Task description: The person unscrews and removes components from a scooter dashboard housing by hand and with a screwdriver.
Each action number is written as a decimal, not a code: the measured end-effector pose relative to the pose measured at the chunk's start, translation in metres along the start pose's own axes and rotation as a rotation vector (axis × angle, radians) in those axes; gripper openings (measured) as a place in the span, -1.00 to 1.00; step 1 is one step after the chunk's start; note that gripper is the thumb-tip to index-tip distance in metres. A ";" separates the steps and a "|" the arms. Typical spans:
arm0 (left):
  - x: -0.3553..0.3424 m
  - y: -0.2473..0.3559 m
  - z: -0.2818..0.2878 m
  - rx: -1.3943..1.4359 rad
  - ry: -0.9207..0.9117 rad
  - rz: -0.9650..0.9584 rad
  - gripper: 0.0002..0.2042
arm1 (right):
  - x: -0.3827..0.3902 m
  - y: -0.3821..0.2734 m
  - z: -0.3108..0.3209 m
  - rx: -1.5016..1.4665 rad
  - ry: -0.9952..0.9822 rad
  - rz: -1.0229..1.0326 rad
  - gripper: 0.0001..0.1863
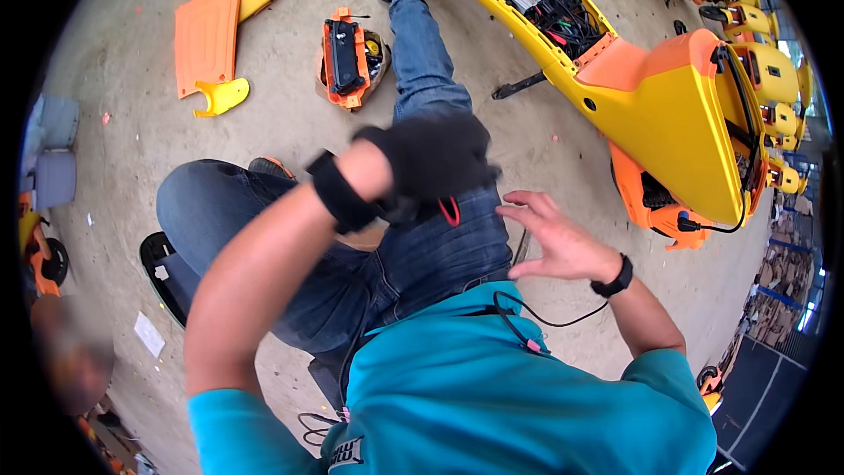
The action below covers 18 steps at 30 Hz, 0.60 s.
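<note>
The gloved left hand [437, 157] blurs over the jeans [462, 251], a red loop [452, 222] showing just beneath; I can't tell whether that hand's fingers are clamped. The bare right hand [563, 242] hovers nearby, fingers apart.

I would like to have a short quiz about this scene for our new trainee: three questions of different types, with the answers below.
1. Multiple choice. What covers the person's left hand?
A) Nothing
B) A black glove
C) A white glove

2. True or false. Black cables lie exposed inside the long yellow-and-orange vehicle body.

3. Fill in the colour. The flat ribbed panel beside the small curved yellow part is ____.

Key: 1. B; 2. True; 3. orange.
</note>
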State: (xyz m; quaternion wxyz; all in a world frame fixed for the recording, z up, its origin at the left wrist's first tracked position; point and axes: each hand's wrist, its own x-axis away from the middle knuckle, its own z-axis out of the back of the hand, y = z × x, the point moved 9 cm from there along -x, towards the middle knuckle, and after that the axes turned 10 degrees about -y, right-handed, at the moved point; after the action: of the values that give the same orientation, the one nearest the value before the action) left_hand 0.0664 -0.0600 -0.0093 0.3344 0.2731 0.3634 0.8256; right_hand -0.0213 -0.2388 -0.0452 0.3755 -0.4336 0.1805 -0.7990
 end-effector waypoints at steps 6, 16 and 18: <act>0.039 -0.062 0.071 0.610 0.210 0.160 -0.76 | -0.056 0.001 0.095 -0.388 0.290 0.052 -0.46; 0.070 -0.104 0.119 0.725 0.324 0.141 -0.70 | -0.194 -0.037 0.143 -0.768 0.517 0.281 -0.53; 0.077 -0.111 0.118 0.788 0.403 0.068 -0.72 | -0.200 -0.054 0.148 -0.865 0.488 0.288 -0.51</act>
State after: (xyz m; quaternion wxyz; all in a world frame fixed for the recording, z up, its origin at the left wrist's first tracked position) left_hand 0.1398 0.1036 -0.0106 0.1000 0.2253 0.6991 0.6713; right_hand 0.1458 -0.0468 -0.0405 0.2153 -0.3208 0.6345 -0.6694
